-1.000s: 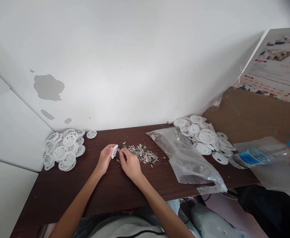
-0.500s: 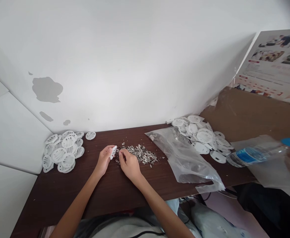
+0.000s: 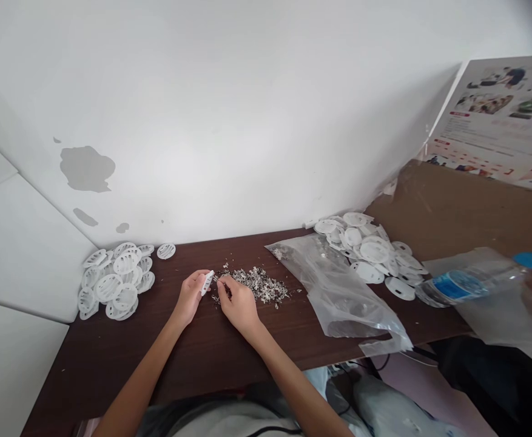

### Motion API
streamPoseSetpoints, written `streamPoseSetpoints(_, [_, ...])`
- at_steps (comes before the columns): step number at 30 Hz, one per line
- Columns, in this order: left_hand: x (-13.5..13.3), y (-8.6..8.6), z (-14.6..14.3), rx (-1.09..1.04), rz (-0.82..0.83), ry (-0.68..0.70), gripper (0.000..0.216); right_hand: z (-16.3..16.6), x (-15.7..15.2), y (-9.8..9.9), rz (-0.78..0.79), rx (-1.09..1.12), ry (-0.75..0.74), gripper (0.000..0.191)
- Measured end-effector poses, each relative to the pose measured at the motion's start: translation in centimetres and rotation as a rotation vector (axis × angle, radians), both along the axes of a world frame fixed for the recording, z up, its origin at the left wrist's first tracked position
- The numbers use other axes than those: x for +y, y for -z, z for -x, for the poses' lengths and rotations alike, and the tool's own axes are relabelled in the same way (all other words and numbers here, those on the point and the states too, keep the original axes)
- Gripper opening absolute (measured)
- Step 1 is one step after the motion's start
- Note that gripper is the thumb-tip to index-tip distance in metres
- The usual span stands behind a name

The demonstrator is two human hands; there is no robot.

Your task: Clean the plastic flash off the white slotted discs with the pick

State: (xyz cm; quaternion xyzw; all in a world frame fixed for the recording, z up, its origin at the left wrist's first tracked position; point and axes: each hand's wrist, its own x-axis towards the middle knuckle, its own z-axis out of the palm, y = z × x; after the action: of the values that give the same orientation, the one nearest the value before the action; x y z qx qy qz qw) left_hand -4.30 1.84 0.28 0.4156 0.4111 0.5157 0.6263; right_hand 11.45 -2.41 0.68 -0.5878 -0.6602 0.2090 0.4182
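Observation:
In my left hand (image 3: 193,294) a white slotted plastic disc (image 3: 207,283) is held on edge, its face turned toward the right. Close beside it, my right hand (image 3: 239,301) has thumb and forefinger pinched together; whatever sits between the tips is too small to make out. A heap of tiny silvery and dark metal pieces (image 3: 266,286) lies on the table just past my right hand. More white slotted discs (image 3: 110,287) are piled at the left, and one single disc (image 3: 166,250) lies apart from them near the wall.
On the right, a clear plastic bag (image 3: 338,297) lies flat before a second pile of white discs (image 3: 375,249). A bottle with a blue cap (image 3: 457,285) rests on its side beyond. The dark brown table (image 3: 202,364) meets a white wall (image 3: 224,152) at the back.
Both hands keep nearly the same place and hold. The view has shifted very slightly; nothing on the table has visibly moved.

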Motion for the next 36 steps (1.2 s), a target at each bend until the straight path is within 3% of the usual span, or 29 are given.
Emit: streamPoseSetpoints(36, [-0.02, -0.28, -0.15, 0.008, -0.006, -0.006, 0.055, 0.06, -0.1, -0.37, 0.013, 0.015, -0.011, 0.029])
